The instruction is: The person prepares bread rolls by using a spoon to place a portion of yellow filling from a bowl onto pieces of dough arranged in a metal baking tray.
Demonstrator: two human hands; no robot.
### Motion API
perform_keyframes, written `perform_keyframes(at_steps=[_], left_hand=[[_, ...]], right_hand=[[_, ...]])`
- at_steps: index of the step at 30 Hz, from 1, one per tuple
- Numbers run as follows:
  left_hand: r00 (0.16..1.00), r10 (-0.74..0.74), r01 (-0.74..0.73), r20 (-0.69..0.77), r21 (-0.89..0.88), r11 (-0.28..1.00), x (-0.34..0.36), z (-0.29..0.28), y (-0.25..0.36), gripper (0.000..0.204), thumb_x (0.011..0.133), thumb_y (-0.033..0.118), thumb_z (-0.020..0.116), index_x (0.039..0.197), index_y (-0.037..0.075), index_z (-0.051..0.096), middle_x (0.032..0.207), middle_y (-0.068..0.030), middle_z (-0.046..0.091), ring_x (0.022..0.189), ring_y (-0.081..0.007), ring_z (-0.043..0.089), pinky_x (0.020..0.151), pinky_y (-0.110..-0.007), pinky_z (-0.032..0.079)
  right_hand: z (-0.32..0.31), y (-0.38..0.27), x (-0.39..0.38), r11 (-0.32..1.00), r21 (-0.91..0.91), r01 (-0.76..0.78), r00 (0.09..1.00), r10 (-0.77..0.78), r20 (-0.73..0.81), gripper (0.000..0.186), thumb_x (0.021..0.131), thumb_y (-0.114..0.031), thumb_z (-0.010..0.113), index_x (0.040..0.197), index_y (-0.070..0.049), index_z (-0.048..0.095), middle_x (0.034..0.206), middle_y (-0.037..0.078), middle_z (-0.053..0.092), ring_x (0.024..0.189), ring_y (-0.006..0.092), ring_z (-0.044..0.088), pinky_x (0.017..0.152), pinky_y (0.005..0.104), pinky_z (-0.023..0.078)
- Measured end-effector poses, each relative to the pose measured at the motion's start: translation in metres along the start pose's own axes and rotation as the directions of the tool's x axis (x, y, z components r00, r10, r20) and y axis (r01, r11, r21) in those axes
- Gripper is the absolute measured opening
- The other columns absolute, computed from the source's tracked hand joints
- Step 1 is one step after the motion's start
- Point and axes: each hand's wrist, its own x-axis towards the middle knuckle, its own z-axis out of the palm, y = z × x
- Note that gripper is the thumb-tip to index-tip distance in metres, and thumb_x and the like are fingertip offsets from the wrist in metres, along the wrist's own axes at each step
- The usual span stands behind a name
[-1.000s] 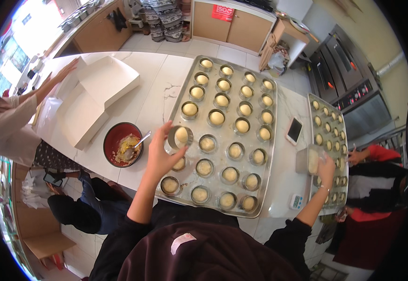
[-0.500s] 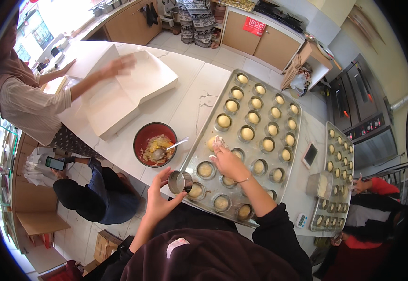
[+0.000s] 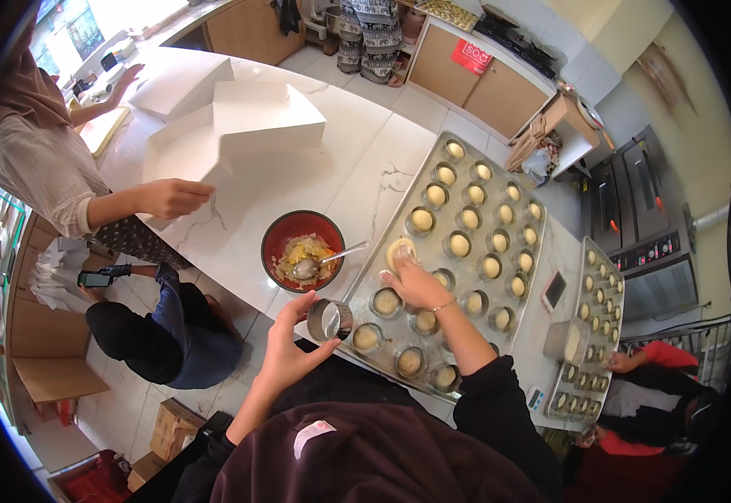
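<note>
Between the thumb and fingers of my left hand [image 3: 292,339] is a round metal ring mould [image 3: 329,320], tilted beside the near left edge of the tray. My right hand [image 3: 418,283] lies over a bare dough ball [image 3: 399,248] on the big metal baking tray [image 3: 391,225], its floury fingers stretched out and pressing on it. Around it stand several ring moulds with dough, such as a ring with a pale flattish piece [image 3: 386,302] close to my wrist. Farther up, rounder dough balls [image 3: 436,195] sit in their rings.
Left of the tray stands a red bowl [image 3: 298,225] of filling with a spoon [image 3: 344,252]. A white cardboard box [image 3: 269,126] lies open near a co-worker's hand [image 3: 177,198]. Rightward are a phone [image 3: 554,290], a second tray [image 3: 593,251] and another person's hand [image 3: 625,361].
My right hand stays on the dough ball, which now looks flatter and broader under my fingers. My left hand still holds the ring. The co-worker's hand has come down from the box, whose flap has shifted.
</note>
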Motion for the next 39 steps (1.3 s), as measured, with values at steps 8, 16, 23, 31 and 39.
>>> perform_keyframes(at_steps=[8, 16, 23, 31, 39], left_hand=[[0.999, 0.024, -0.024, 0.036, 0.004, 1.000, 0.002, -0.004, -0.006, 0.072, 0.061, 0.008, 0.074, 0.123, 0.001, 0.038, 0.114, -0.0141, 0.052, 0.105, -0.0219, 0.052, 0.088, -0.034, 0.041], [1.000, 0.007, -0.007, 0.005, -0.025, 1.000, 0.001, -0.002, -0.014, 0.072, 0.061, 0.009, 0.074, 0.123, 0.002, 0.038, 0.114, -0.0142, 0.052, 0.105, -0.0221, 0.052, 0.088, -0.035, 0.042], [0.998, 0.057, -0.057, 0.013, -0.024, 0.998, 0.011, 0.007, -0.012, 0.071, 0.062, 0.009, 0.074, 0.122, 0.000, 0.039, 0.115, -0.0145, 0.052, 0.105, -0.0226, 0.052, 0.087, -0.035, 0.042], [0.999, 0.041, -0.041, 0.016, -0.040, 0.998, 0.008, 0.001, -0.015, 0.071, 0.061, 0.009, 0.074, 0.122, 0.000, 0.039, 0.115, -0.0148, 0.052, 0.105, -0.0225, 0.052, 0.087, -0.035, 0.042], [1.000, 0.007, -0.006, 0.020, -0.050, 0.999, 0.009, 0.001, -0.015, 0.071, 0.061, 0.008, 0.074, 0.122, 0.000, 0.039, 0.114, -0.0146, 0.052, 0.105, -0.0224, 0.052, 0.088, -0.034, 0.042]], right_hand=[[0.005, -0.009, 0.006, 0.971, -0.238, -0.027, 0.999, 0.019, -0.035, 0.064, 0.088, -0.040, 0.038, 0.117, 0.016, 0.036, 0.121, 0.034, 0.037, 0.115, 0.0391, 0.039, 0.099, 0.0367, 0.029], [-0.056, -0.017, 0.009, 0.988, 0.072, -0.138, 0.980, 0.125, 0.153, 0.044, 0.085, -0.017, 0.034, 0.118, 0.012, 0.038, 0.127, 0.027, 0.036, 0.119, 0.0379, 0.035, 0.099, 0.0369, 0.030], [0.009, 0.036, 0.024, 0.969, -0.235, 0.083, 0.996, -0.087, -0.010, 0.044, 0.082, -0.009, 0.030, 0.121, 0.009, 0.035, 0.130, 0.026, 0.033, 0.120, 0.0392, 0.032, 0.100, 0.0449, 0.028], [0.003, 0.004, 0.003, 0.989, -0.148, 0.023, 0.998, -0.015, 0.056, 0.050, 0.087, -0.025, 0.034, 0.123, 0.010, 0.033, 0.129, 0.027, 0.033, 0.120, 0.0387, 0.033, 0.100, 0.0553, 0.018], [-0.012, -0.014, -0.010, 0.992, -0.127, -0.018, 0.999, 0.024, 0.043, 0.059, 0.087, -0.039, 0.039, 0.122, 0.010, 0.035, 0.122, 0.025, 0.043, 0.113, 0.0383, 0.040, 0.099, 0.0556, 0.018]])
